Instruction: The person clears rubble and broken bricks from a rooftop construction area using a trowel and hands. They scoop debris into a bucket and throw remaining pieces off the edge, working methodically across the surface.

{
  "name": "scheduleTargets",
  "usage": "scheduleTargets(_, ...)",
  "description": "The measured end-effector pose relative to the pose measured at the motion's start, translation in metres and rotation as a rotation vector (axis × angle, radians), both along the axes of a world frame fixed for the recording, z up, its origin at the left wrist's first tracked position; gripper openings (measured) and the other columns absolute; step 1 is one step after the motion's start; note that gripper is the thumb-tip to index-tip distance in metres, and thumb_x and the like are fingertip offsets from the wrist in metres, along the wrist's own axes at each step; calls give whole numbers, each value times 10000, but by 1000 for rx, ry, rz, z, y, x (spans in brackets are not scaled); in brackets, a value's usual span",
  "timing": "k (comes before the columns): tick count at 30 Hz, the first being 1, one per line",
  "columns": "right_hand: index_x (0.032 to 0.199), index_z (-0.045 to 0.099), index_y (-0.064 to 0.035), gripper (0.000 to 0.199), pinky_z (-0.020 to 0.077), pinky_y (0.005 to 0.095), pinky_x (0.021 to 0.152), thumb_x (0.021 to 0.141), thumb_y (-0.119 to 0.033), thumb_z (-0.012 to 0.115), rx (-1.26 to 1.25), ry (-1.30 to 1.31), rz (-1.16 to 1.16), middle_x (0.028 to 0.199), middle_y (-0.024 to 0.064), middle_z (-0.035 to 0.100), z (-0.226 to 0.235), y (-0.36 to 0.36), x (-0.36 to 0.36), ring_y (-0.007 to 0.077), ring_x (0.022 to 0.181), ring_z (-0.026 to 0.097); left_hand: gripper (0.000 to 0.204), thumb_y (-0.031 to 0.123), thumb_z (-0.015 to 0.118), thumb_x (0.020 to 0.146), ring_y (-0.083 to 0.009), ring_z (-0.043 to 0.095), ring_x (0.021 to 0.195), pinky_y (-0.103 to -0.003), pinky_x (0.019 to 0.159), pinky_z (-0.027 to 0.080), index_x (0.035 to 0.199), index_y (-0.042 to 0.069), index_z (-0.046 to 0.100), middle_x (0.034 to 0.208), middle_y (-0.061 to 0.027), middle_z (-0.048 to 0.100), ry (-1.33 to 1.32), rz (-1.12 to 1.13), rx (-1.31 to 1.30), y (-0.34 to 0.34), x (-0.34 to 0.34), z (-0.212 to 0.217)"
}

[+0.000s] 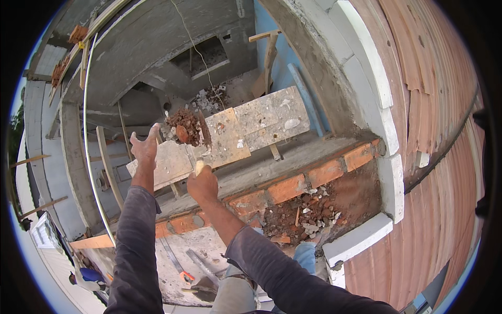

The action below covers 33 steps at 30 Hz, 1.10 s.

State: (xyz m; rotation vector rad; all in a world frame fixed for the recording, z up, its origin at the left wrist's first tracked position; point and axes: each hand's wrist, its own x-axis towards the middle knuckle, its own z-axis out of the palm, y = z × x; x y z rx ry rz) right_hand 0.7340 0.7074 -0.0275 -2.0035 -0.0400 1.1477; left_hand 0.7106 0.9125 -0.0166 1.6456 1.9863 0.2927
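Note:
My right hand [203,184] is closed around the pale wooden handle [199,166] of a trowel, held out over a dusty plank platform [225,131]. At the far end of the handle, a heap of reddish-brown soil and rubble [183,127] with a larger brick-coloured lump hides most of the blade. A brown, rusty-looking edge shows along the heap's right side. My left hand [145,149] is beside the heap on its left, fingers spread and holding nothing. Whether the heap rests wholly on the trowel, I cannot tell.
A brick course [287,188] runs below the platform, with loose rubble [308,217] behind white blocks [361,238]. Two saws [178,261] lie near my legs. Roof sheets [418,235] cover the right. A pale pole [90,131] stands left; a person [89,275] is lower left.

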Motion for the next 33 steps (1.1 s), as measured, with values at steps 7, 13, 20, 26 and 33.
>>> scheduleTargets(7, 1191, 564, -24, 393, 533, 553, 837, 925, -276, 708, 106, -51, -178, 1025, 265, 719, -25, -156, -39, 481, 983, 691, 871, 447, 808, 874, -437, 475, 1415, -508, 1158, 411, 1532, 10, 440, 1506, -304, 493, 328, -508, 141, -15, -120, -26)
scheduleTargets(13, 1140, 675, -31, 304, 551, 445, 821, 893, -207, 698, -342, 151, -551, 1015, 162, 742, -107, -464, -124, 307, 927, 720, 638, 275, 829, 903, -256, 604, 1225, -377, 1069, 472, 1419, 29, 545, 1299, -145, 624, 150, -534, -595, -295, -185, -138)
scheduleTargets(20, 1063, 632, 60, 329, 521, 462, 828, 881, -200, 717, -552, -41, -983, 943, 210, 697, -256, -701, -70, 336, 860, 659, 899, 292, 881, 865, -285, 512, 1352, -408, 1135, 435, 1561, 60, 361, 1463, -183, 496, -128, -496, -990, -557, -147, -241)
scheduleTargets(26, 980, 608, -42, 179, 477, 387, 515, 915, -188, 688, -276, 44, -1254, 707, 51, 589, -344, -766, 15, 187, 610, 588, 1283, 676, 818, 804, -447, 241, 1543, -721, 1125, 356, 1689, 265, -15, 1726, -199, 52, 162, -469, -886, -643, -59, -309)
scheduleTargets(33, 962, 721, 22, 262, 569, 451, 788, 807, -182, 773, -388, 57, -671, 877, 218, 741, -366, -734, -81, 329, 805, 728, 1397, 766, 815, 727, -538, 106, 1557, -794, 1088, 375, 1669, 355, -132, 1715, -218, -154, 137, -131, -898, -740, -1, -316)
